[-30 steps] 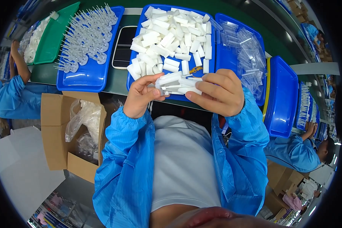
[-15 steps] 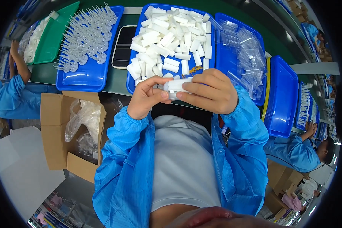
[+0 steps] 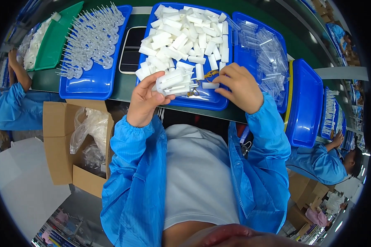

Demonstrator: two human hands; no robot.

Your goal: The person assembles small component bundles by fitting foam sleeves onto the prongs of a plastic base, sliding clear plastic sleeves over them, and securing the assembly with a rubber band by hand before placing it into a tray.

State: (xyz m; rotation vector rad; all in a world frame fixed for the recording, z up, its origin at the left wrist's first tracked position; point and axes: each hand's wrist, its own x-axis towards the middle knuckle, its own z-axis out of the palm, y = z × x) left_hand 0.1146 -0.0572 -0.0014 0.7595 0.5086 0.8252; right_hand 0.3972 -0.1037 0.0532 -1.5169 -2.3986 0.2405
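Fingers of left hand curling around bundle of white plastic pieces; right hand fingers pinching single piece over blue tray. Advisable: keeping bundle aligned, gripping firmly.

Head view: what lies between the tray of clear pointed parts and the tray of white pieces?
A dark flat device with a pale rim lies on the green table between the left blue tray and the middle blue tray.
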